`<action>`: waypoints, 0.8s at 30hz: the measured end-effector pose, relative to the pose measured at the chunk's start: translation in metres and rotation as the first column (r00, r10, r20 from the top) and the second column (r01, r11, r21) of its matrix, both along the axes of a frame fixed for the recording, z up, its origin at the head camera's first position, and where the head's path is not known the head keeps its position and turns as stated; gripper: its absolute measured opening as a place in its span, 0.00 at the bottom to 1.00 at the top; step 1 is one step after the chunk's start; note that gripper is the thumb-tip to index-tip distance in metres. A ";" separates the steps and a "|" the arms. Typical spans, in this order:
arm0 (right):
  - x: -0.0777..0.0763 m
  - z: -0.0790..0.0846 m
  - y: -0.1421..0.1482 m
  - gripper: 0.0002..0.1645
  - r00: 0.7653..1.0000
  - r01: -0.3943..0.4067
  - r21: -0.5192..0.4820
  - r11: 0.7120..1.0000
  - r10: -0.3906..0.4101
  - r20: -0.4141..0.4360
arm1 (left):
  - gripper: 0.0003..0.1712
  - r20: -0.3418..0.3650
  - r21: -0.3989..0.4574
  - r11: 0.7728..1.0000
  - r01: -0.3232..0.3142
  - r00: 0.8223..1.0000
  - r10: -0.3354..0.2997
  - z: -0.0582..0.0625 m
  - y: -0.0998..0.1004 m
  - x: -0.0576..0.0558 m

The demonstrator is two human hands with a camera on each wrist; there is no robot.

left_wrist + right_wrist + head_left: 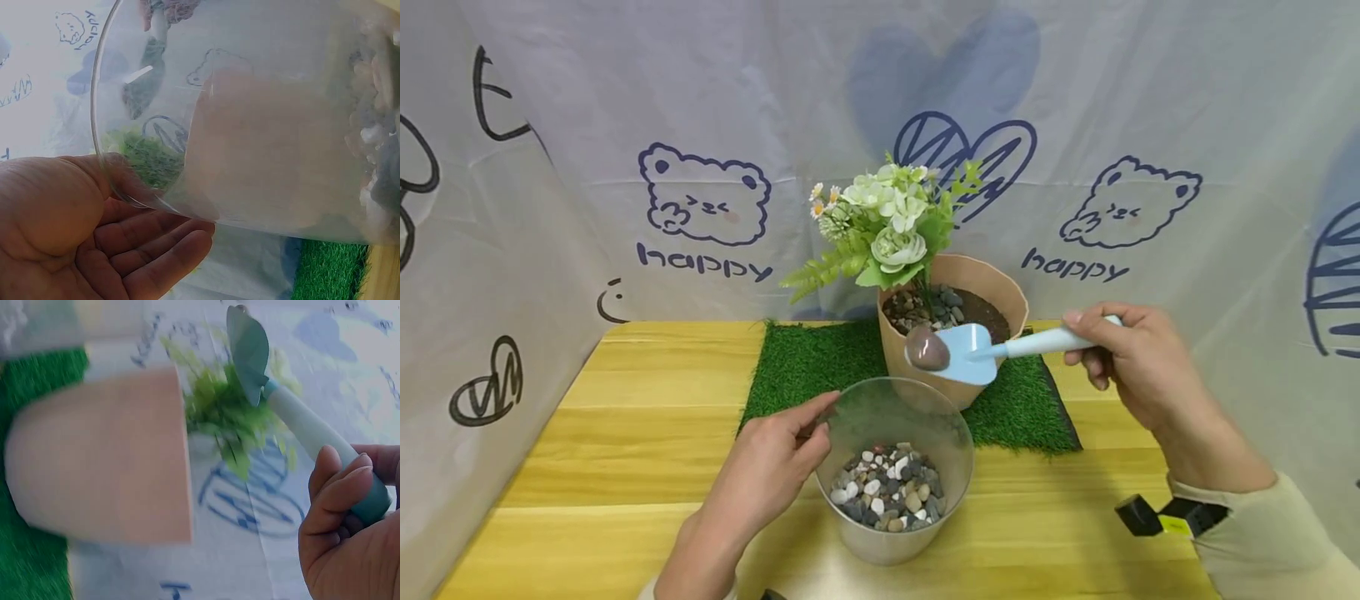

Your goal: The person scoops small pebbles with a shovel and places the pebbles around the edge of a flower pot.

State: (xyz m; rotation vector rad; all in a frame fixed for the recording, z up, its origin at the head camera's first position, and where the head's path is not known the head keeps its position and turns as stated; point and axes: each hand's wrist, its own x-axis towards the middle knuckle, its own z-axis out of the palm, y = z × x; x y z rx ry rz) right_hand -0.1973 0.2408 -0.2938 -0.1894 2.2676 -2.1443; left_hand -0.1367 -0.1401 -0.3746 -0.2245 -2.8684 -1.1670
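My right hand grips the pale handle of a light blue hand trowel. A large purplish-brown stone lies at the front of its blade, held up before the rim of a peach flowerpot. Inside the pot are dark soil, pebbles and a bunch of green and white flowers. With thumb and fingers, my left hand holds the rim of a clear plastic bucket at its left side. Mixed grey, white and tan pebbles cover the bucket's bottom.
The flowerpot stands on a green artificial grass mat, laid on a yellow wooden table. A white cloth printed with bears and hearts hangs close behind the pot and along both sides.
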 end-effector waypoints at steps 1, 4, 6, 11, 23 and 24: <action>-0.005 0.002 0.004 0.13 1.000 0.021 -0.018 1.000 -0.021 -0.002 | 0.29 0.003 0.000 1.000 -0.001 1.000 0.001 0.000 0.000 0.000; -0.018 0.007 0.015 0.14 0.995 0.104 -0.002 0.995 -0.104 -0.010 | 0.29 0.011 0.003 1.000 -0.003 1.000 0.003 0.000 0.000 0.000; -0.028 0.008 0.020 0.15 0.986 0.169 0.059 0.984 -0.169 -0.006 | 0.29 0.015 0.006 1.000 -0.005 1.000 0.005 0.000 0.000 0.000; -0.046 0.003 0.023 0.16 0.958 0.279 0.294 0.914 -0.285 -0.021 | 0.29 0.024 0.014 1.000 -0.010 1.000 0.009 -0.001 -0.001 0.000; -0.052 0.000 -0.002 0.31 0.907 0.418 0.658 0.626 -0.324 -0.269 | 0.29 0.021 0.021 1.000 -0.011 1.000 0.010 0.000 0.000 0.000; -0.051 0.001 -0.003 0.31 0.898 0.438 0.673 0.596 -0.324 -0.297 | 0.29 0.021 0.021 1.000 -0.010 1.000 0.009 0.000 0.000 -0.001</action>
